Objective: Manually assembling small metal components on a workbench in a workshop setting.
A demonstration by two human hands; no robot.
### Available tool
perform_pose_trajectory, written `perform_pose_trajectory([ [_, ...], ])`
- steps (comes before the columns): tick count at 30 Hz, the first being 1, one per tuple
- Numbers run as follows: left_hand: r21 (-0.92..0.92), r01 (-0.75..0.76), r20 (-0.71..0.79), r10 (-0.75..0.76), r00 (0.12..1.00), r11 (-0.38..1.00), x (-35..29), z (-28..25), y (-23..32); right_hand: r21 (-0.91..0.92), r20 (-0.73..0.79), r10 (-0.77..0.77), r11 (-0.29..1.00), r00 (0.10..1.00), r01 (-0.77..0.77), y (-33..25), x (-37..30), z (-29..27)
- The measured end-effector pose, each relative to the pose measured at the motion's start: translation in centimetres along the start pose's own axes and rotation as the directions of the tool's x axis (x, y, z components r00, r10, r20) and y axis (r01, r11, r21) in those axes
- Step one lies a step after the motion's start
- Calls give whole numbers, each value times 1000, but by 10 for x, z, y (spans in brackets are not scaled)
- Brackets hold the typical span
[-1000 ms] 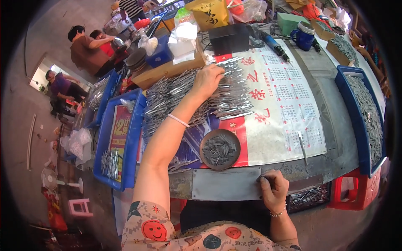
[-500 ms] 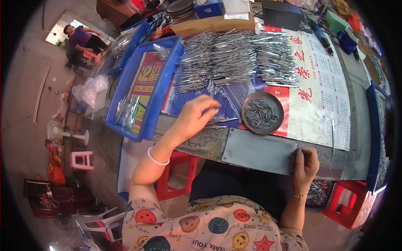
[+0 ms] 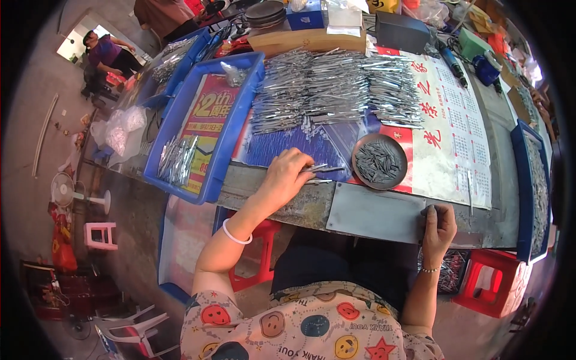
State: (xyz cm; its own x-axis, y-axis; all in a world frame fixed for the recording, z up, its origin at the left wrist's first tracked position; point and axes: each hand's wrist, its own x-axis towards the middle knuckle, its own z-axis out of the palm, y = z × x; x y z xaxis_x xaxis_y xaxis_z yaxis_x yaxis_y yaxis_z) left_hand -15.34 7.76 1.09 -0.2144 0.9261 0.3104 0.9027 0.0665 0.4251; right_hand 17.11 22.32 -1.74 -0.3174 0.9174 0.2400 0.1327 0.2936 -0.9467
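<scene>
My left hand (image 3: pixel 290 173) is at the table's front edge, its fingers pinched on slim metal pieces (image 3: pixel 324 168) that jut out to the right. More of these lie under and beside the fingertips. At the right end of a flat grey metal plate (image 3: pixel 377 211), my right hand (image 3: pixel 440 223) rests with thumb and fingers closed together; whatever they may hold is hidden. Just behind the plate stands a round brown dish (image 3: pixel 403 157) heaped with short dark metal pieces (image 3: pixel 378 161). Farther back, long shiny metal pieces (image 3: pixel 336 87) lie in three broad rows.
A blue tray (image 3: pixel 218 165) with some metal pieces stands at the left, another blue tray (image 3: pixel 523 198) at the far right. A printed calendar sheet (image 3: pixel 459 132) covers the right of the table. Red stools (image 3: pixel 495 282) stand below. Another person (image 3: pixel 109 54) is at the far left.
My left hand has come down toward the table edge and closed on the slim metal pieces. My right hand stays at the plate's end. The view has shifted slightly.
</scene>
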Motion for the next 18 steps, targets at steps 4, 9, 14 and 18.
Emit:
perform_pose_trajectory([
  [4,-172,161,86,-148,985,972,5,-5,-9,15,11,24,1000,1000,-24,-5,1,0],
  [9,-168,192,188,-160,969,967,11,-9,-12,20,13,4,1000,1000,-5,-4,2,1],
  [14,-220,190,114,-168,979,957,6,-11,-10,-1,-11,-12,1000,1000,12,-2,3,-1],
  [18,-439,393,82,-400,913,808,-2,-19,-5,-54,14,3,999,1000,-2,-2,1,-2],
])
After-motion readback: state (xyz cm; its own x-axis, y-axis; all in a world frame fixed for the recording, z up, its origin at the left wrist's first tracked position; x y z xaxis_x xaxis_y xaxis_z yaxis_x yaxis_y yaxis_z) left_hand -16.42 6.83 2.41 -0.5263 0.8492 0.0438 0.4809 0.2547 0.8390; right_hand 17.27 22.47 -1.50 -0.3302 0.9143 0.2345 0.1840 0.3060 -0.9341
